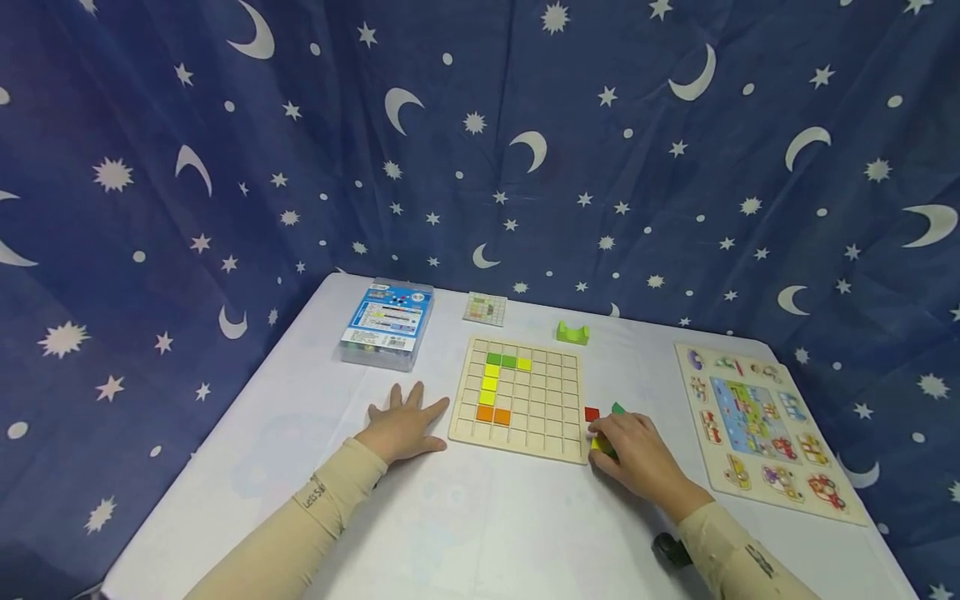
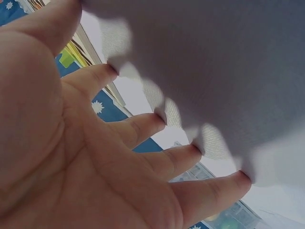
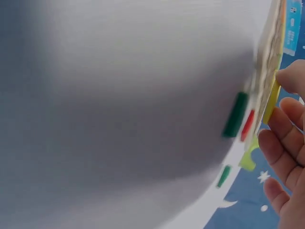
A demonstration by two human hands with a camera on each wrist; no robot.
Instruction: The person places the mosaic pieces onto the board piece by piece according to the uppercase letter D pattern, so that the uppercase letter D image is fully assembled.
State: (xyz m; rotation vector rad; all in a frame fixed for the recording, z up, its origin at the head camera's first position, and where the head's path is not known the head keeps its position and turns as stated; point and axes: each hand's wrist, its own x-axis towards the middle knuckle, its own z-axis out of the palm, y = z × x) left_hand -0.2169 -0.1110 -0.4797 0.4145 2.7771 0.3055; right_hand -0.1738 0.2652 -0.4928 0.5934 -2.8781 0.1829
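My right hand (image 1: 637,454) pinches a yellow square tile (image 3: 271,102) between thumb and fingers, just off the right edge of the wooden grid board (image 1: 547,417). Beside those fingers lie a red tile (image 1: 592,413) and a green tile (image 1: 618,408), partly covered by the hand. A dark green tile (image 3: 236,115) shows nearer in the right wrist view. On the board, green tiles (image 1: 508,362), yellow tiles (image 1: 489,384) and orange tiles (image 1: 502,417) fill some squares. Left of the board my left hand (image 1: 401,429) rests with spread fingers, its fingertips on the white table, holding nothing.
A clear plastic box with a blue label (image 1: 387,323) stands back left. Behind the board are a small patterned card (image 1: 485,308) and a light green stand (image 1: 572,334). A wooden picture puzzle (image 1: 772,433) lies at right. Some black object (image 1: 670,550) sits by my right forearm.
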